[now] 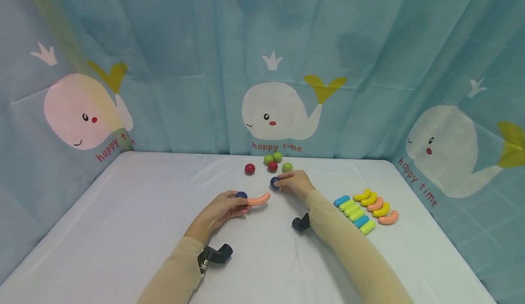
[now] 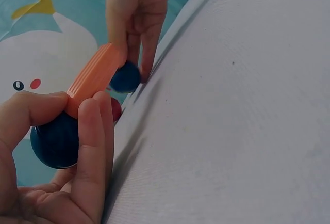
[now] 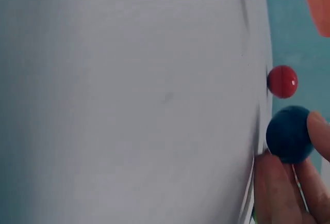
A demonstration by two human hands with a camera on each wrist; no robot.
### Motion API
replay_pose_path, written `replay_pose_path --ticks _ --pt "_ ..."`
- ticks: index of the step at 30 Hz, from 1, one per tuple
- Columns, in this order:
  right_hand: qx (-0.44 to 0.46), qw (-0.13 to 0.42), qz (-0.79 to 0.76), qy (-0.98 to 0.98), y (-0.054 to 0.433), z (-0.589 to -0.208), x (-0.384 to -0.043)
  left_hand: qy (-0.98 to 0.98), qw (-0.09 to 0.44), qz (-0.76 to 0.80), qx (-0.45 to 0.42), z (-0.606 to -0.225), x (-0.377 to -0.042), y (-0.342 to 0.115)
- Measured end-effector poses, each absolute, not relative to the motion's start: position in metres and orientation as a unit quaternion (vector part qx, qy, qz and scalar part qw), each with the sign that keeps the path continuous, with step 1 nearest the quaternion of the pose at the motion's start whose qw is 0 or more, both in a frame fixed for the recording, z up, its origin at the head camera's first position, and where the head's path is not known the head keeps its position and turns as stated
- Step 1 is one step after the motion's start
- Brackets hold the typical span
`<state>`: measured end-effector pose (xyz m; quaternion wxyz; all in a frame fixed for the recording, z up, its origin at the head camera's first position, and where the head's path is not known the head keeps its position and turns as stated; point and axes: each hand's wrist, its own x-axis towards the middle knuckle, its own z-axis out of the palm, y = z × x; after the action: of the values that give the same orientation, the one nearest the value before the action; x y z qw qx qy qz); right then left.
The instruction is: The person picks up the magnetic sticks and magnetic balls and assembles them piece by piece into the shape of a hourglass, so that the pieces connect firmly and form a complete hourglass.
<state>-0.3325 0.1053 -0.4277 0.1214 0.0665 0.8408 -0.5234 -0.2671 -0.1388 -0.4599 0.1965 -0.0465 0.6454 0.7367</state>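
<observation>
My left hand (image 1: pixel 223 209) holds two things at once, a dark blue ball (image 2: pixel 54 144) and a salmon-pink, curved toy sausage (image 1: pixel 259 200) with grooves along its side. The sausage sticks out from between thumb and fingers, pointing right. Farther forward, my right hand (image 1: pixel 298 183) pinches a second dark blue ball (image 3: pixel 289 134) between thumb and fingers, close over the white table. Just beyond that ball are two red balls (image 1: pixel 249 169) and several green balls (image 1: pixel 287 167).
On the right of the white table (image 1: pixel 123 231) lie short blue and lime-green cylinders (image 1: pixel 351 210) in a row. Beside them is a line of yellow toy bananas (image 1: pixel 381 209) and more pink toy sausages (image 1: pixel 388 218). A whale-print curtain (image 1: pixel 184 112) hangs behind the table.
</observation>
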Motion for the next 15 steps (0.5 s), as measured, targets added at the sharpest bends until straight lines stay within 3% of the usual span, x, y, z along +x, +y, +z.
replay_pose_path --ticks 15 --pt "-0.054 0.204 -0.5 0.84 0.131 -0.424 -0.301 0.656 0.227 0.719 -0.018 -0.461 -0.266 -0.141"
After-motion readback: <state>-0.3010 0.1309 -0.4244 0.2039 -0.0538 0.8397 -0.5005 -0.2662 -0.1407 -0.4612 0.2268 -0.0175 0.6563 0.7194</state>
